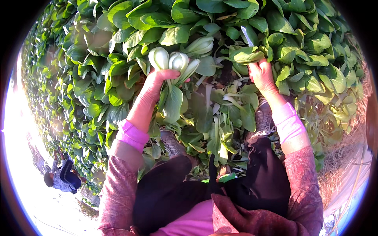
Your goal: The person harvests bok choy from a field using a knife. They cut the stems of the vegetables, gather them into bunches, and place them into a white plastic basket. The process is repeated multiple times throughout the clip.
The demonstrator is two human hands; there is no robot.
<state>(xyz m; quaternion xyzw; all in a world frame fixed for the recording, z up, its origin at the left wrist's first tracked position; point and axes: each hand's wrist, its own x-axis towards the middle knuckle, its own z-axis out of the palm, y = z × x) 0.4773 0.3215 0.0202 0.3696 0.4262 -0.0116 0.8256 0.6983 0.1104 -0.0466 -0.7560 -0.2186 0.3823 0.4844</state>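
My left hand [166, 77] is closed around several pak choi heads [178, 62], their pale stem bases pointing up and leaves hanging below. Another pak choi head [201, 46] lies just beyond them among the leaves. My right hand [261, 73] is at a green leaf [245, 55] of the standing plants, its fingers curled and partly hidden under it. A pale blade-like strip [247, 36] rises just past that leaf; whether my right hand holds it cannot be told.
Dense pak choi plants [97, 67] spread ahead and to both sides. Loose leaves [218, 118] lie between my shoes [174, 144]. Dry straw [339, 159] borders the right side. Another person [63, 175] is at the bed's edge, far left.
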